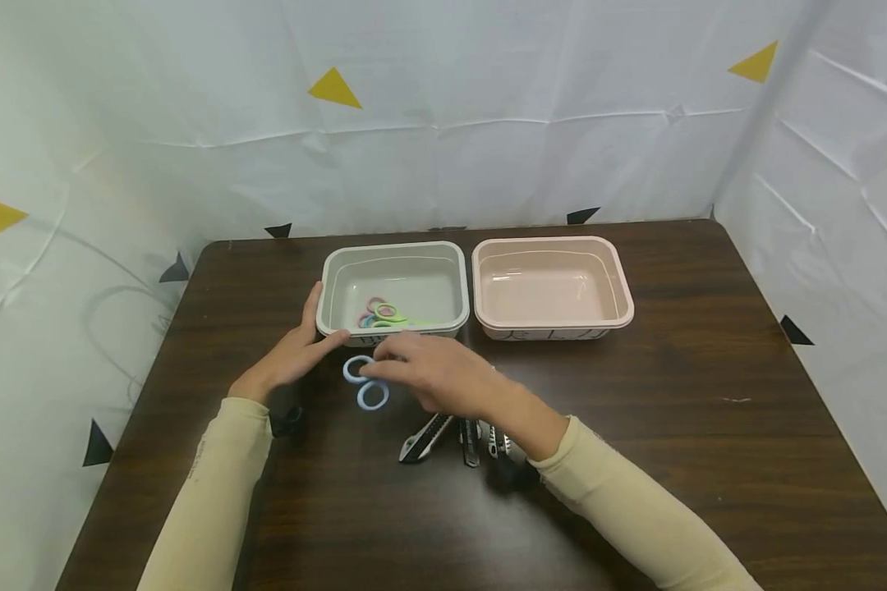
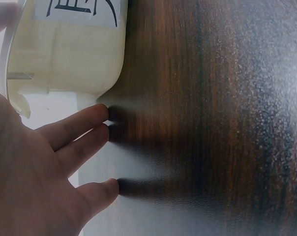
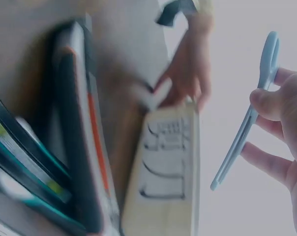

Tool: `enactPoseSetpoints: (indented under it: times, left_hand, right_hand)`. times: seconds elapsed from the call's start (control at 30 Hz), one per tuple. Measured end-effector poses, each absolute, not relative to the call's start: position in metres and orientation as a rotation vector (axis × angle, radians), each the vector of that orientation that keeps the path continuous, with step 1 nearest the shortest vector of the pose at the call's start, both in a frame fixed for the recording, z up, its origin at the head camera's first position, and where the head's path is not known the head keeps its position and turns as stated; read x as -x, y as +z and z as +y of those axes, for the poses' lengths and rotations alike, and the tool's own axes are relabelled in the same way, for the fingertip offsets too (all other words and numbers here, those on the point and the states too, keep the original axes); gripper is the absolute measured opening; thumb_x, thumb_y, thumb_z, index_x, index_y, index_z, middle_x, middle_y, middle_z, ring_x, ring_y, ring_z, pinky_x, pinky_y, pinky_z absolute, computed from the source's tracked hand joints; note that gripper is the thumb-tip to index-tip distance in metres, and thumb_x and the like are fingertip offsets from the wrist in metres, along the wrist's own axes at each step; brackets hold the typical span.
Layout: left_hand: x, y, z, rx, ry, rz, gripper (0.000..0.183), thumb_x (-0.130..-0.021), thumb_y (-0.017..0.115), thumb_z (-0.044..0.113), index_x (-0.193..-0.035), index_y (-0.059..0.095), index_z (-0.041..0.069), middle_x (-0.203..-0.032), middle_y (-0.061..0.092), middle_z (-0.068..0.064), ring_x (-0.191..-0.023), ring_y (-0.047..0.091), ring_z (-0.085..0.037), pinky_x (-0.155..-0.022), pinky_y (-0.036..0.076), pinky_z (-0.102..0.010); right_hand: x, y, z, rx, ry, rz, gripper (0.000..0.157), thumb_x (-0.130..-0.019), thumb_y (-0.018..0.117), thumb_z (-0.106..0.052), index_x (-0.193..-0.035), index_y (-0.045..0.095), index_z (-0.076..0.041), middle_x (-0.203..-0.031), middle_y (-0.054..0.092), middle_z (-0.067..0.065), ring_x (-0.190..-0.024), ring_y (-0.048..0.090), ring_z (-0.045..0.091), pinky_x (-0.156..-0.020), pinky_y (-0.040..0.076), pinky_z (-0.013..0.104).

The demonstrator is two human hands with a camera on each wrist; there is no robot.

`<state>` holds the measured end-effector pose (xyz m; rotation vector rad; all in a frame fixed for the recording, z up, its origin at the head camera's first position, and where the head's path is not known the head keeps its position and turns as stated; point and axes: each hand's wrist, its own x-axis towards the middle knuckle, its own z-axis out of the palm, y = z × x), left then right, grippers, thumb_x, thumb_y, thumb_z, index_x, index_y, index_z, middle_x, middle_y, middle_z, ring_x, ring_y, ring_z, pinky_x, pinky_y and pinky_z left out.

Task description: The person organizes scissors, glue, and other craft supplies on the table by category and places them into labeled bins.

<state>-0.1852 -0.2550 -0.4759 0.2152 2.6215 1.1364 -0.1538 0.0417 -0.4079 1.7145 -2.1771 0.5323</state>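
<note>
Two pairs of scissors, one pink-handled point(image 1: 370, 306) and one green-handled point(image 1: 388, 313), already lie in the grey bin point(image 1: 393, 248) just beyond my fingers, so I judge the sorting partly done. My right hand point(image 1: 436, 373) pinches the blue scissors point(image 1: 365, 383) near the handle loops; in the right wrist view they point(image 3: 247, 123) look raised off the table, thumb on one side and fingers on the other, close to the bin's labelled front wall point(image 3: 165, 172). My left hand point(image 1: 296, 349) lies with fingers straight and relaxed, fingertips point(image 2: 100, 114) on the wood against the bin's near left corner, steadying it. Left to handle, as I read it: these blue scissors, then the three utility knives point(image 1: 461, 435) lying on the table beneath my right wrist. The pink bin point(image 1: 551, 244), to the right of my right hand and just beside the grey one, holds nothing I can see. For room, the grey bin's front rim stands between the scissors and its inside, so they would need to clear it; the dark table point(image 1: 710, 394) is open to the right of my right hand, and its near edge is out of view.
</note>
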Motion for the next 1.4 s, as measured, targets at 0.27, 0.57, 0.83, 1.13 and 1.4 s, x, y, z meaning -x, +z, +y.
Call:
enactPoseSetpoints:
  times: [0.27, 0.57, 0.83, 1.13, 1.4]
  left_hand:
    - [0.186, -0.473, -0.255, -0.223, 1.132, 2.631, 0.090, -0.096, 0.050, 0.058, -0.147, -0.023, 0.050, -0.157, 0.024, -0.023, -0.130, 0.041, -0.047, -0.103, 0.030, -0.065]
    - [0.188, -0.473, -0.255, -0.221, 1.125, 2.636, 0.091, -0.096, 0.051, 0.057, -0.148, -0.023, 0.049, -0.157, 0.023, -0.022, -0.130, 0.042, -0.047, -0.103, 0.030, -0.065]
    - [0.186, -0.475, -0.255, -0.214, 1.124, 2.639, 0.091, -0.095, 0.052, 0.059, -0.148, -0.022, 0.050, -0.157, 0.023, -0.023, -0.129, 0.042, -0.048, -0.102, 0.031, -0.065]
    - [0.187, -0.476, -0.253, -0.217, 1.142, 2.646, 0.090, -0.095, 0.052, 0.059, -0.147, -0.021, 0.052, -0.157, 0.024, -0.021, -0.129, 0.043, -0.046, -0.102, 0.031, -0.066]
    - [0.188, -0.476, -0.251, -0.221, 1.140, 2.633, 0.090, -0.095, 0.052, 0.059, -0.148, -0.021, 0.049, -0.158, 0.021, -0.022, -0.131, 0.040, -0.047, -0.103, 0.030, -0.066]
  right_hand:
    - [0.204, -0.401, 0.050, -1.538, 0.646, -2.332, 0.036, -0.095, 0.061, -0.002, -0.127, 0.065, -0.018, -0.114, 0.060, 0.000, -0.098, 0.056, 0.014, -0.077, 0.050, 0.030]
    - [0.235, -0.410, 0.040, -1.447, 0.606, -2.574, 0.038, -0.095, 0.061, -0.003, -0.130, 0.065, -0.018, -0.114, 0.059, 0.002, -0.100, 0.056, 0.016, -0.086, 0.048, 0.032]
    - [0.258, -0.422, 0.022, -1.347, 0.500, -2.906, 0.040, -0.093, 0.064, -0.007, -0.132, 0.064, -0.016, -0.114, 0.059, 0.004, -0.102, 0.057, 0.017, -0.089, 0.047, 0.034]
    - [0.272, -0.435, 0.016, -1.262, 0.501, -3.034, 0.043, -0.090, 0.061, -0.003, -0.131, 0.064, -0.016, -0.117, 0.060, 0.003, -0.107, 0.056, 0.019, -0.096, 0.043, 0.036]
    - [0.276, -0.438, 0.011, -1.212, 0.447, -3.159, 0.051, -0.087, 0.057, 0.001, -0.132, 0.064, -0.021, -0.110, 0.066, 0.003, -0.098, 0.057, 0.019, -0.086, 0.046, 0.037]
